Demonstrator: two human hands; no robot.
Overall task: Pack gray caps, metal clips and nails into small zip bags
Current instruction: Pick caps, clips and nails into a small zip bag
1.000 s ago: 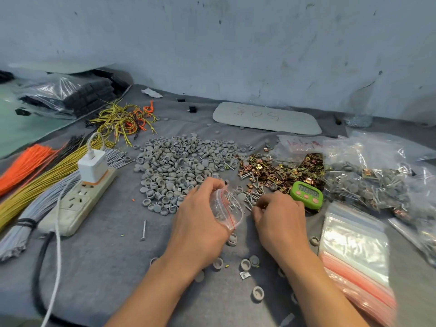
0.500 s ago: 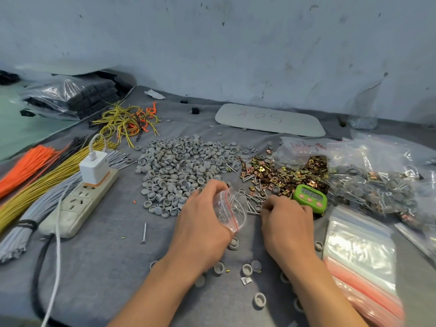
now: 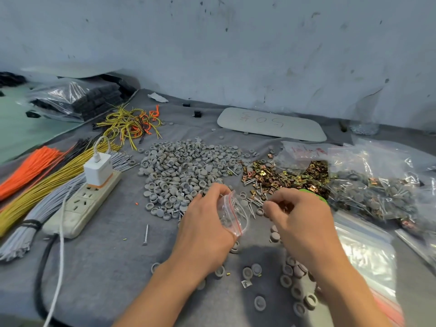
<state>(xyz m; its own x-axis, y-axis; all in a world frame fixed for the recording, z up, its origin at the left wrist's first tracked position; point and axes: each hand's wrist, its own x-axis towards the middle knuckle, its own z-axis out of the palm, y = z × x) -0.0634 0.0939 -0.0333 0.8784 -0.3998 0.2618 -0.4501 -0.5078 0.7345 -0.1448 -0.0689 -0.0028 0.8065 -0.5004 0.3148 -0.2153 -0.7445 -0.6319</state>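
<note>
My left hand (image 3: 204, 228) grips a small zip bag (image 3: 232, 214) with a red seal line, mouth open toward the right; something grey shows inside it. My right hand (image 3: 299, 218) has its fingers curled over the loose nails (image 3: 252, 204), pinching small metal pieces next to the bag's mouth. A big heap of gray caps (image 3: 186, 171) lies just beyond my left hand. Gold metal clips (image 3: 283, 177) are piled beyond my right hand. More caps (image 3: 259, 303) are scattered near my wrists.
A stack of unused zip bags (image 3: 368, 253) lies at the right, with large bags of packed sets (image 3: 382, 190) behind it. A power strip with a white charger (image 3: 94, 187) and wire bundles (image 3: 35, 182) fill the left. One nail (image 3: 145, 234) lies alone.
My right hand has lifted slightly and now covers most of the green timer, fingers pinched closer to the bag. My left hand keeps hold of the bag.
</note>
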